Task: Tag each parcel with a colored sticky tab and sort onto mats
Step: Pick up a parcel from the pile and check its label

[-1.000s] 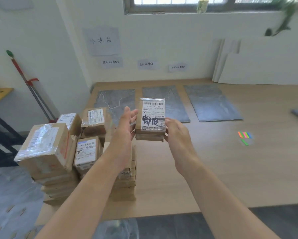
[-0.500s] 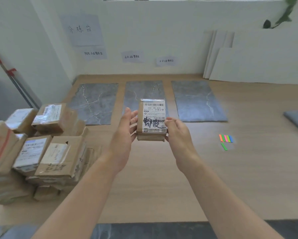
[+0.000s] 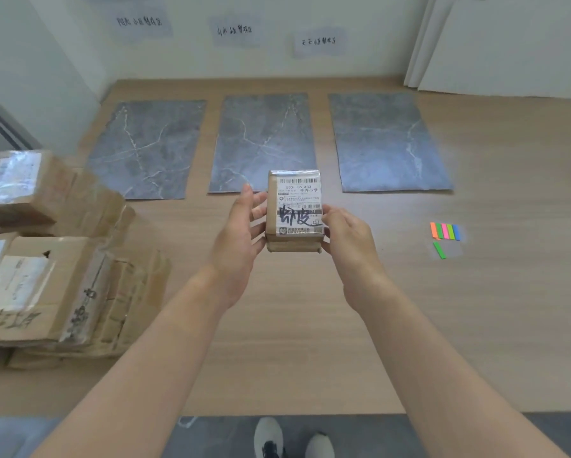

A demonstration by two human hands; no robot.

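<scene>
Head view: your left hand (image 3: pixel 241 233) and right hand (image 3: pixel 346 236) clasp one parcel (image 3: pixel 294 209) above the worktop (image 3: pixel 310 325). No tab shows on it, so next free a hand for the sticky tabs (image 3: pixel 445 231).

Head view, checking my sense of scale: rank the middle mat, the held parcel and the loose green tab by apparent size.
1. middle mat
2. held parcel, enlarged by its nearness to the camera
3. loose green tab

3 mats (image 3: pixel 266 143), 6 tabs (image 3: pixel 444 231), 3 wall labels (image 3: pixel 236 29).
</scene>
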